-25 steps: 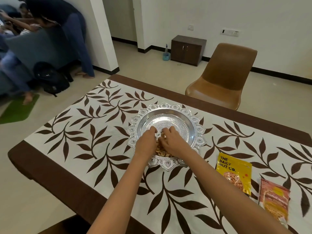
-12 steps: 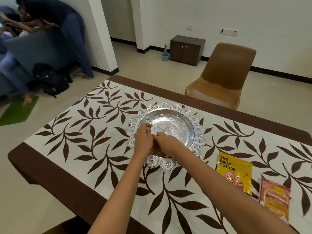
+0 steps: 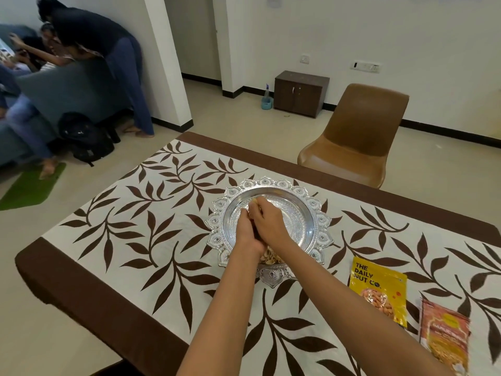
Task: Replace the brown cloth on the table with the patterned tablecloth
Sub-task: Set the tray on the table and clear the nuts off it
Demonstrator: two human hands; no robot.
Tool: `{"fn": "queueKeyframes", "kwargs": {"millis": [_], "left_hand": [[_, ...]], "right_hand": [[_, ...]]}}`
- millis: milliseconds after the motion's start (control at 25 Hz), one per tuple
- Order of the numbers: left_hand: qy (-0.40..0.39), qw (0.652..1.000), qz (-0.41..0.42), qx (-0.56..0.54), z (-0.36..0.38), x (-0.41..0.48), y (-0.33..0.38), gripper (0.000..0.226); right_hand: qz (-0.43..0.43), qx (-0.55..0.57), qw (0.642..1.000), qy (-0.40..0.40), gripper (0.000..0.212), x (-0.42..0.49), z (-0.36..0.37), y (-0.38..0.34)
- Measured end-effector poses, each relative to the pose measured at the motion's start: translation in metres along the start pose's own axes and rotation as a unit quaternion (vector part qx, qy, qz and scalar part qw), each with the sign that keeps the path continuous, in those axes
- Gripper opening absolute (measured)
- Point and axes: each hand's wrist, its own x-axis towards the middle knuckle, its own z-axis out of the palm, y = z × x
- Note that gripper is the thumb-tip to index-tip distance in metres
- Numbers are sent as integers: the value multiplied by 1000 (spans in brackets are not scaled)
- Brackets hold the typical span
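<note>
While patterned tablecloth lies below | both hands' fingers bunched, pinching nuts

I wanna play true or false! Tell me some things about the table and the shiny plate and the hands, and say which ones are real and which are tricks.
1. Both hands are over the silver plate. True: the left hand and right hand are pressed together above it.
2. The plate is empty. False: there is a small pile of nuts at its near edge.
3. The patterned tablecloth has brown leaves on white. True.
4. The yellow packet lies inside the plate. False: it lies flat on the cloth, to the plate's right.
5. Someone is sitting in the brown chair. False: its seat is bare.
</note>
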Motion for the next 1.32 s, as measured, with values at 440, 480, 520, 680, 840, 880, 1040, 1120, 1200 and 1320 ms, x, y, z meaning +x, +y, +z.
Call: {"fn": "queueKeyframes", "kwargs": {"millis": [440,480,520,680,840,880,1040,1120,1200,1320], "left_hand": [[16,995,-34,-93,-9,1,-3,22],[22,994,-37,-104,-11,1,0,24],[21,992,-32,-121,-14,1,3,25],[0,985,-2,-171,-22,-7,21,29],[-8,990,15,-143,-22,-10,26,28],[-10,989,20,-145,-22,-10,27,27],[-12,985,37,-168,-28,-13,35,31],[-7,984,46,-173,-33,-14,39,33],[-1,983,55,-173,-38,-15,42,32],[2,982,64,-177,-43,-14,44,29]], "right_hand": [[-16,110,994,-11,23,-19,-13,2],[-13,136,991,-4,24,-20,-19,2],[-14,119,993,16,23,-18,-26,6],[71,-356,931,-42,44,-17,-55,31],[136,-442,869,-177,55,-37,-35,23],[132,-413,880,-195,54,-39,-26,19],[82,-255,942,-205,41,-32,-10,15],[34,-265,952,-147,49,-24,-13,23],[-13,-354,927,-122,72,-15,-14,35],[-96,-390,892,-206,84,-9,-4,44]]}}
